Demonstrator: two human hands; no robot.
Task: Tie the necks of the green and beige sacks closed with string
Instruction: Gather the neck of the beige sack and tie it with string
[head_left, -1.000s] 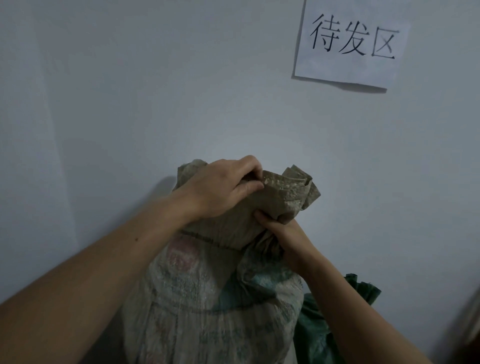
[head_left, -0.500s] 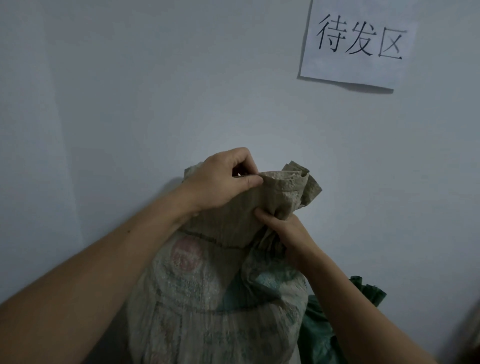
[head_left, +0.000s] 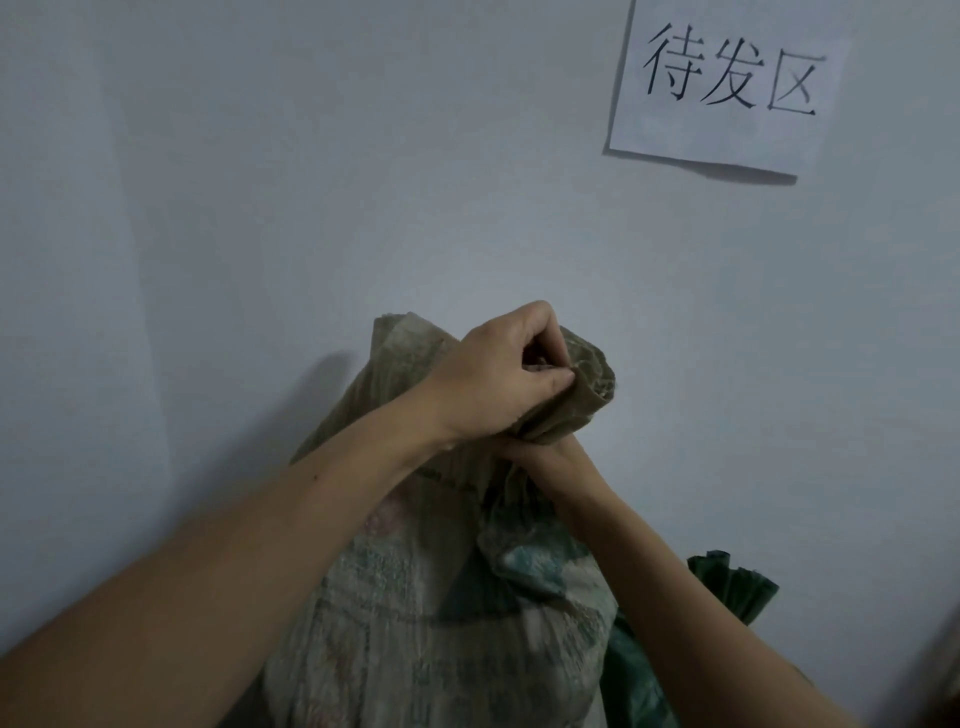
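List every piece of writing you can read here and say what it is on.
"待发区": black characters on the paper sign stuck on the wall.
Beige sack: faded red and green print, too blurred to read.
Green sack: no writing shows on the part in view.

I see a pale grey-blue wall (head_left: 311, 182) filling most of my view. At upper right a white paper sign (head_left: 727, 88) hangs on it, printed with three black characters, 待发区; its lower edge casts a thin shadow.
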